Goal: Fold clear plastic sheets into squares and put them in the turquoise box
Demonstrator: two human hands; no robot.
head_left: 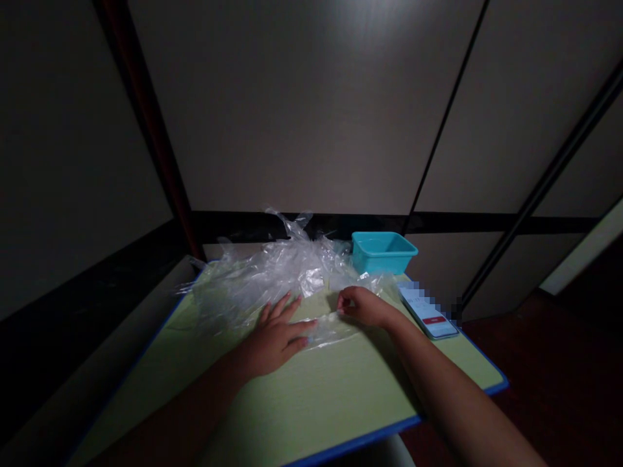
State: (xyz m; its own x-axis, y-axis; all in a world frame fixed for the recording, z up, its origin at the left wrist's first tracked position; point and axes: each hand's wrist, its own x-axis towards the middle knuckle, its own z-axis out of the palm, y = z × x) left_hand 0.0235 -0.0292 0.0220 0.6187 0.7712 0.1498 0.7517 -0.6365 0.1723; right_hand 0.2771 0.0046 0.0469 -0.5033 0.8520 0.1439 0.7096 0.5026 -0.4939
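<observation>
A flat clear plastic bag [325, 329] lies on the pale green table [311, 402] between my hands. My left hand [275, 337] rests flat on its left end, fingers stretched out and spread. My right hand [363, 305] is closed in a pinch on the bag's right edge. Just behind both hands sits a crumpled heap of clear plastic bags [272, 272].
A turquoise plastic tub [383, 251] stands at the table's far edge, right of the heap. A phone [428, 311] with a lit screen lies near the right edge. The table has a blue rim and stands against a grey panelled wall.
</observation>
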